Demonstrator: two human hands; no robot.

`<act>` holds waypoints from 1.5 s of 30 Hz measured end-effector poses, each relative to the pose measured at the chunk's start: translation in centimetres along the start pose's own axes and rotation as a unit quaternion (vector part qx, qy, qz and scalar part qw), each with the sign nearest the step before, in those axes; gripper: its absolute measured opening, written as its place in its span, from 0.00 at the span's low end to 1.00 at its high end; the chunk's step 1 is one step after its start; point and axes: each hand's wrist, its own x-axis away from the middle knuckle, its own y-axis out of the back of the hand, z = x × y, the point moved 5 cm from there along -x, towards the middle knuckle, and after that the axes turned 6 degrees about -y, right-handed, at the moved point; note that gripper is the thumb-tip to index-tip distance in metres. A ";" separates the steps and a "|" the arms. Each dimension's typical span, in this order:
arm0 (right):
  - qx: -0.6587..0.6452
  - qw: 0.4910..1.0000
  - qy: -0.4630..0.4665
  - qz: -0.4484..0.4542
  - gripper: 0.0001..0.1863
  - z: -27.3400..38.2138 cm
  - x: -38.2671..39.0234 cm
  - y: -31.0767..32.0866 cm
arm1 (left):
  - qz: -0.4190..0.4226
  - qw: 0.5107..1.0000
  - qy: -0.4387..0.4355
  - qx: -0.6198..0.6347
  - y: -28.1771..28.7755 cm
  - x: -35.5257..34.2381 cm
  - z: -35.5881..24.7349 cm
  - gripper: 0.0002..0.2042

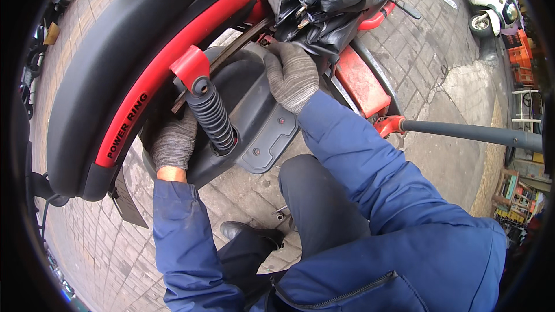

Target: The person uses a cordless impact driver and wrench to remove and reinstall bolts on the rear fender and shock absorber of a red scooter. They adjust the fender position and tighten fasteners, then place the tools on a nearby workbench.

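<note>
Two-handed work: left hand [173, 143] beside the spring [211, 117], right hand [293, 76] at the far end of the black plastic cover [254, 117] below the seat [107, 60] (fingertips hidden, can't tell if either grips), seemingly fitting or freeing it; next move probably calls for even handling.

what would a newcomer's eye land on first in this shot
Likely the big curved black padded section edged by a red frame, filling the upper left. Next, the black coil spring near the middle, between the gray-gloved left hand and right hand. Far upper right, a white scooter stands out.
</note>
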 end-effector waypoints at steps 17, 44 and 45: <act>-0.552 0.816 0.098 0.143 0.18 5.3 -3.9 6.3 | 0.006 1.000 0.028 0.002 -0.7 -0.2 0.8 0.27; 0.040 0.975 -0.219 -0.015 0.23 -7.3 -0.4 -4.3 | 0.009 0.999 0.015 -0.026 -0.8 -0.2 0.7 0.27; 0.045 0.978 -0.202 -0.016 0.23 -7.1 -0.5 -4.4 | 0.016 0.999 0.022 -0.031 -0.9 -0.4 1.0 0.29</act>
